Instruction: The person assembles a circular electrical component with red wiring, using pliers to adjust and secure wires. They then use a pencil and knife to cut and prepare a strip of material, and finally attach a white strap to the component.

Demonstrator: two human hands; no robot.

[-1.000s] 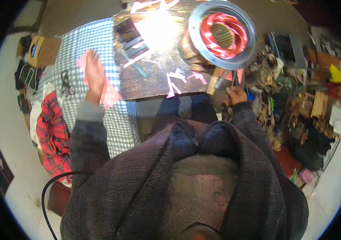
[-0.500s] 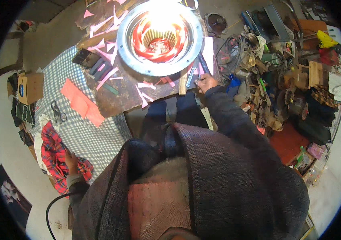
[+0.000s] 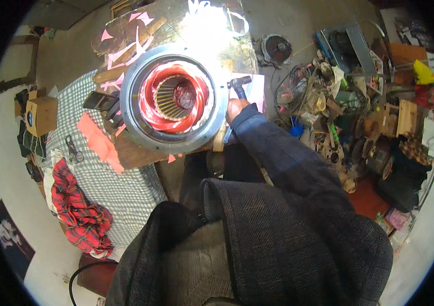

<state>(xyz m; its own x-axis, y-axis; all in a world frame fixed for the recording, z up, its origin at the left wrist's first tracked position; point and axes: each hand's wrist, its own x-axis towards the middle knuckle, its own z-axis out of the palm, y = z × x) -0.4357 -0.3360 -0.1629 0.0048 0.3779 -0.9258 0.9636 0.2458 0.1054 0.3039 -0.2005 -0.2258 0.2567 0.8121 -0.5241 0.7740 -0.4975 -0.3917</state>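
On the worn work table (image 3: 145, 158) stands a round metal motor stator housing (image 3: 133, 130), its bore facing up. Inside it, red wire windings (image 3: 150, 115) ring the pale slot liners. At the housing's right side, my right hand (image 3: 235, 108) is closed around the handle of a hammer (image 3: 240, 82). The hammer's dark head points up and away from me. A blue-handled tool (image 3: 228, 135) and a small wooden block (image 3: 219, 142) lie partly hidden by the housing rim and my hand. My left hand is out of view.
Bright light washes out the table's far end. Pink paper scraps (image 3: 120, 56) lie at the far left, a dark phone (image 3: 93, 100) nearer. A checked cloth (image 3: 89, 173) bears glasses (image 3: 73, 150), orange-pink sheets (image 3: 97, 140) and red plaid fabric (image 3: 76, 209). Cables and parts (image 3: 298, 84) clutter the right.
My right hand has raised the hammer from the table's near edge to beside the housing. My left hand, earlier by the plaid fabric, has left the view. The whole view has shifted.
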